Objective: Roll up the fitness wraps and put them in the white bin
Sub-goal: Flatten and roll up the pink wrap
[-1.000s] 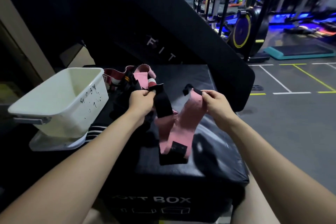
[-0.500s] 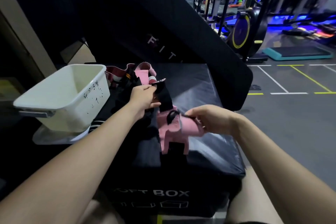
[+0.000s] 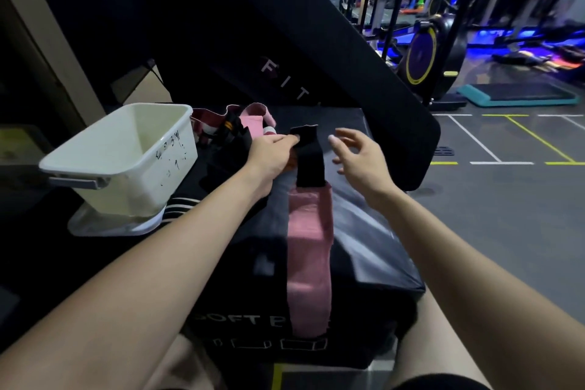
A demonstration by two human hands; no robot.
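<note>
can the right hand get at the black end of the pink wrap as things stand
Probably yes. The right hand hovers open just beside the black end of the pink wrap, with nothing between them. The left hand pinches that end's top corner, leaving its right edge free.

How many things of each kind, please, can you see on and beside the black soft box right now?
Pink wrap laid out, its black end pinched by the left hand: 1
Heap of other wraps, too tangled to count: 1
White bin: 1
Clear lid beneath it: 1
Total: 4
</note>
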